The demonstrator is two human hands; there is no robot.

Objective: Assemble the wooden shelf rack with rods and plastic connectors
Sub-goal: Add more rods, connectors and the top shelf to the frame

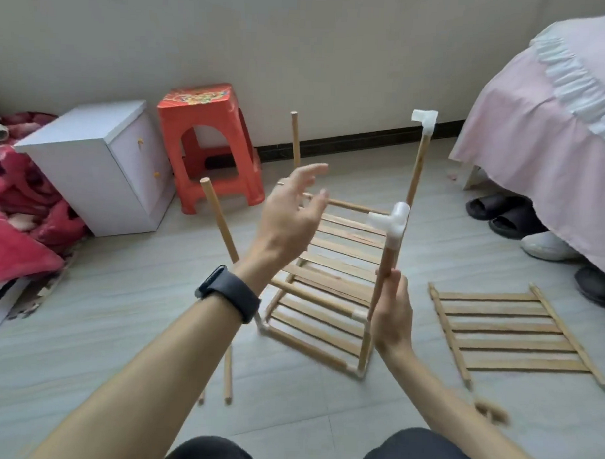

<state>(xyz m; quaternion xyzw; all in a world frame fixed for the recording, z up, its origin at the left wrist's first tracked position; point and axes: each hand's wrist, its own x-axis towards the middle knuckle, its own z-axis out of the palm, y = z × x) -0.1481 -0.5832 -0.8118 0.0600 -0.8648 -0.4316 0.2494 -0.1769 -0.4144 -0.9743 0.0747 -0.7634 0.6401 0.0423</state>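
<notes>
A partly built wooden rack (326,292) stands on the floor with slatted shelves and several upright rods. My right hand (392,311) grips the near right upright rod (385,266), which carries a white plastic connector (392,220) on its top. The far right rod (418,164) also has a white connector (425,121). The two left rods (219,219) (295,139) have bare tops. My left hand (291,211) hovers open above the rack, fingers spread, holding nothing. A black band sits on that wrist.
A loose slatted shelf panel (506,334) lies on the floor to the right. Loose rods (228,374) lie near my left forearm. A red stool (208,143), a white cabinet (101,167) and a pink-skirted bed (544,134) with shoes (510,216) surround the spot.
</notes>
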